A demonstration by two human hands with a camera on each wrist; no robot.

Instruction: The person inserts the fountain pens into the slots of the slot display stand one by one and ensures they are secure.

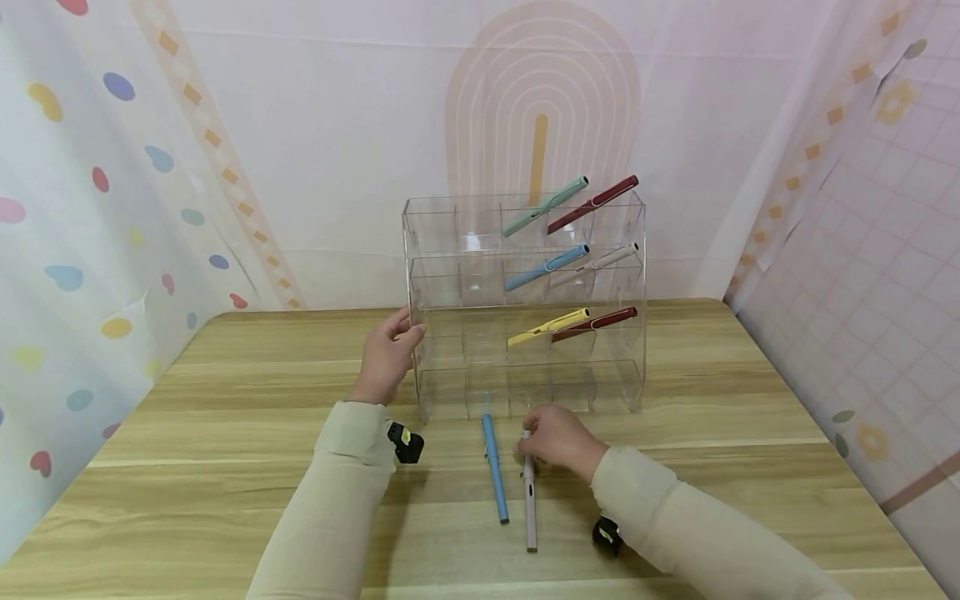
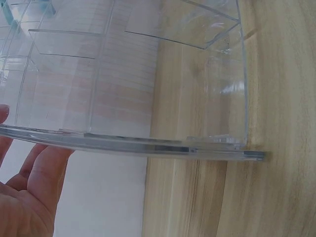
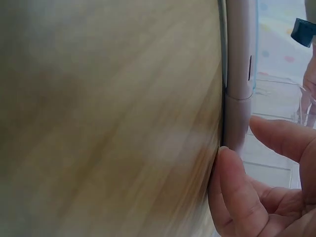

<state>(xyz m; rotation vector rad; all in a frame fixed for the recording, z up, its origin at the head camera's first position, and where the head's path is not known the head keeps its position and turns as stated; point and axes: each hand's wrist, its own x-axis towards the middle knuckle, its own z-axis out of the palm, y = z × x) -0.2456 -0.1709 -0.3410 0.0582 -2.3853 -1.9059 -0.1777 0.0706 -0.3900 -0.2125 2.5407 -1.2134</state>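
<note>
A clear acrylic pen rack (image 1: 486, 364) with several tiers stands upright on the table. My left hand (image 1: 386, 357) grips its left side panel, thumb in front and fingers behind; the left wrist view shows the panel's edge (image 2: 163, 148) running past the fingers (image 2: 47, 173). In front of the rack my right hand (image 1: 558, 437) pinches one end of a grey pen (image 1: 531, 512) lying on the table. Up close, thumb and fingertips stand on either side of the grey pen (image 3: 238, 74). A light blue pen (image 1: 495, 475) lies just left of it.
In the rack's upper tiers lean a mint pen (image 1: 546, 207), a dark red pen (image 1: 592, 204), a blue pen (image 1: 546, 268), a pale pen (image 1: 600, 262), a yellow pen (image 1: 547, 327) and another dark red pen (image 1: 600, 322). A patterned curtain (image 1: 337, 150) hangs behind the wooden table (image 1: 247, 400).
</note>
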